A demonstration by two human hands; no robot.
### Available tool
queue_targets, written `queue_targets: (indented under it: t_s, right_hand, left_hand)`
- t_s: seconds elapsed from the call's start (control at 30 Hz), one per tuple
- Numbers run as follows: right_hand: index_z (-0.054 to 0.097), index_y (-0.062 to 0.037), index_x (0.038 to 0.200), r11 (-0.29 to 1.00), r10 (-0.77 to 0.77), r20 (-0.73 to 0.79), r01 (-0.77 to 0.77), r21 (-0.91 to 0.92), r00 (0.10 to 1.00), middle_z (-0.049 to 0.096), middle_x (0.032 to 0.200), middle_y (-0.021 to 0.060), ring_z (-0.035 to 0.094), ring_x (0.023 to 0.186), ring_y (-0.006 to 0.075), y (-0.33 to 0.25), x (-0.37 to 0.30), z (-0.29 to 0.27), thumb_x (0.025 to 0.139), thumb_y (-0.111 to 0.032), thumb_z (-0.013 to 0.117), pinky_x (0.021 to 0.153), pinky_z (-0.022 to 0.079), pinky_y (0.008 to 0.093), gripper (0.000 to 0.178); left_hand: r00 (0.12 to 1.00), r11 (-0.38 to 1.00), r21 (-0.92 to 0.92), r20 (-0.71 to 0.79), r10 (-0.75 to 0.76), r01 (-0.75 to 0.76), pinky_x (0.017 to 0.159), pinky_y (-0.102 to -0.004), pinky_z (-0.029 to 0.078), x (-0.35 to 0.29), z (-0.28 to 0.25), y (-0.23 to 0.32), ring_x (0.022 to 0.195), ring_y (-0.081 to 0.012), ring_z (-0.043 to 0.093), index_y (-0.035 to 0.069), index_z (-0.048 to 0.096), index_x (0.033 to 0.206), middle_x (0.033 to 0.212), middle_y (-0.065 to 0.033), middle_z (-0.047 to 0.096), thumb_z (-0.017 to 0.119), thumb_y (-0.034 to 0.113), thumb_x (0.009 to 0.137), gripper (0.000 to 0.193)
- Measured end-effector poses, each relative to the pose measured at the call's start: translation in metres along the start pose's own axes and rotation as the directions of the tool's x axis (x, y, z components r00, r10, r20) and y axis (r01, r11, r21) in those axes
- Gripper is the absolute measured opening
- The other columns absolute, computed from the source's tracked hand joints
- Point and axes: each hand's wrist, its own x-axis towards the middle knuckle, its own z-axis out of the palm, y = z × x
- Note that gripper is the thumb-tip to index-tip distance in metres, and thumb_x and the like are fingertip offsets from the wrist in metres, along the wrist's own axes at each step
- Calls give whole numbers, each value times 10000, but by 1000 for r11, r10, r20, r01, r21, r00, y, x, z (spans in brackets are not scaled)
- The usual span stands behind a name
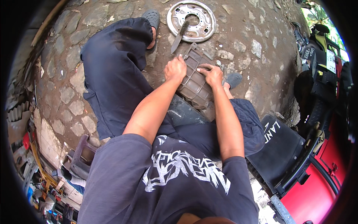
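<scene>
A grey-brown ribbed metal casing [194, 84], flat and roughly rectangular, leans between my knees above the stone ground. My left hand [175, 69] is closed over its upper left edge, knuckles up. My right hand [212, 74] presses on its upper right part, fingers curled against the ribs. Both forearms reach forward from my dark printed shirt. What lies under my palms is hidden.
A round metal plate with holes [191, 15] lies on the cobbled ground ahead, with a brush-like tool [179, 37] across its rim. My legs in dark trousers and grey sandals spread left and right. A black seat [278, 149] and red vehicle body [317, 186] stand at right; clutter at lower left.
</scene>
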Motion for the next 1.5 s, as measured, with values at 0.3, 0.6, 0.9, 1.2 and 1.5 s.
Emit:
queue_targets:
  t_s: [0.3, 0.6, 0.9, 1.2, 1.5]
  right_hand:
    - [841, -317, 1077, 1000, 28, 90, -29, 8, 996, 794, 1119, 79, 708, 1127, 315, 29, -1, -27, 756, -465, 877, 1057, 458, 504, 355]
    - [837, -339, 1082, 998, 40, 11, -40, -55, 999, 795, 1124, 72, 717, 1120, 285, 10, 7, -1, 744, -451, 894, 1054, 471, 463, 361]
    - [849, -286, 1058, 998, 53, -7, -53, 40, 999, 801, 1102, 66, 721, 1104, 275, 21, 3, -7, 750, -418, 900, 1061, 472, 450, 338]
    - [840, -315, 1083, 991, 77, 25, -74, -110, 997, 801, 1101, 76, 713, 1128, 302, 1, -17, -30, 747, -438, 898, 1097, 447, 519, 363]
    - [845, -307, 1061, 997, 30, -17, -31, -63, 999, 795, 1135, 58, 708, 1136, 286, -1, -5, -8, 743, -448, 900, 1078, 446, 533, 353]
  left_hand:
    - [999, 1000, 11, 49, -18, 17, 1044, -539, 499, -2, -2, 3, 1156, -482, 663, 50, 741, 1216, 1183, -285, 715, 328, 479, 1092, 608]
    - [1000, 1000, 7, -13, -26, 26, 1028, -529, 513, -1, 1, 3, 1118, -464, 690, 32, 768, 1141, 1137, -280, 733, 368, 456, 1084, 586]
    - [1000, 1000, 10, -23, -10, 10, 1026, -523, 519, -5, 0, 5, 1112, -464, 693, 17, 771, 1133, 1131, -286, 732, 370, 463, 1082, 602]
    - [999, 1000, 15, -41, -9, 9, 1026, -524, 519, 0, 1, 0, 1111, -458, 694, 22, 784, 1096, 1117, -282, 735, 371, 465, 1081, 606]
    - [998, 999, 16, 46, -51, 50, 1052, -537, 497, -1, -6, 5, 1174, -475, 659, 54, 746, 1214, 1204, -288, 708, 324, 500, 1087, 626]
